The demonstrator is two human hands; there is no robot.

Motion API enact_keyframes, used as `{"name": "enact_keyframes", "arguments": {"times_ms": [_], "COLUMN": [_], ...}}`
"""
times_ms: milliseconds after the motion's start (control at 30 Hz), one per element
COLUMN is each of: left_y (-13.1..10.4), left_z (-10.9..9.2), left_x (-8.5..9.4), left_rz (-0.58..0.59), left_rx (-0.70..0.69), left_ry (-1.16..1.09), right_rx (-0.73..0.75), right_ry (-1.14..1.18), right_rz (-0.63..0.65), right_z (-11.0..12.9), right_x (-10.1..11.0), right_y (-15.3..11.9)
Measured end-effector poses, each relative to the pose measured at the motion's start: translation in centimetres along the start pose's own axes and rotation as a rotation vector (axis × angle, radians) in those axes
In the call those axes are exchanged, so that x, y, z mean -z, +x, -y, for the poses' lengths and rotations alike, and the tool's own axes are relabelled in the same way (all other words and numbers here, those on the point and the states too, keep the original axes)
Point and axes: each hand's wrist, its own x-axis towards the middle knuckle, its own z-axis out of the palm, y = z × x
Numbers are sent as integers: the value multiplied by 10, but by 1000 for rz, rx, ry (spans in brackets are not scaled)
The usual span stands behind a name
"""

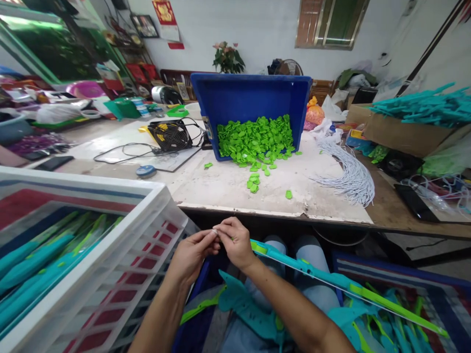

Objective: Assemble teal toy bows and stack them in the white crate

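Fingertips meet, and it's all happening at one tiny pale bit (215, 230), pinched right where the two hands come together. Left hand (196, 247) has thumb and forefinger clamped on it from one side; right hand (235, 242) closes on it from the other, its remaining fingers curled in, no gap showing between the two sets of tips. Now look at the long teal-and-green piece (312, 272): it emerges from behind the right hand and wrist, long axis slanting down and away to the person's right, its far green tip well apart from both hands. Right hand is clearly the nearer one, almost on the piece's upper end, while the left sits just beyond, past that end. Is the right palm gripping the piece too? Can't tell, the hand hides it. A thin white cord (395, 308) runs alongside, nearly parallel with that axis, and whether it joins the pale bit is hidden as well. Below, a broad teal part (246, 301) hangs between the forearms, over the person's legs (311, 252). And ahead, across the table edge (243, 208), a blue bin (253, 98) lies tipped toward the hands, small green pieces (257, 139) spilling from its mouth.
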Motion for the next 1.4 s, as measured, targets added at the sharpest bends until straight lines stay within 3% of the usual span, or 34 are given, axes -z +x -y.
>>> {"name": "enact_keyframes", "arguments": {"times_ms": [100, 233, 467, 567, 800, 967, 1133, 1300, 1400], "left_y": [-1, -2, -2, -3, -6, -5, -7, -11, -12], "left_z": [3, 5, 4, 7, 5, 13, 29, 47, 56], "left_x": [-7, -17, -16, -13, -1, 4, 14, 33, 39], "left_rz": [-57, -92, -27, -21, 164, 50, 17, 37, 54], "left_rx": [-37, -99, -118, -177, -356, -426, -509, -477, -462], "left_ry": [-87, -151, -128, -48, 389, 541, 676, 926, 961], "right_rx": [27, 38, 196, 190, 175, 125, 113, 255, 263], "right_ry": [-64, -125, -161, -198, -370, -316, -279, -478, -632], "right_rz": [90, 27, 149, 212, 308, 266, 344, 475, 461], "right_z": [-1, 2, 7, 8, 14, 13, 7, -2, -14], "right_x": [4, 11, 24, 30, 37, 34, 36, 35, 28], "right_y": [-3, -3, 11, 16, 19, 12, 5, -14, -30]}}
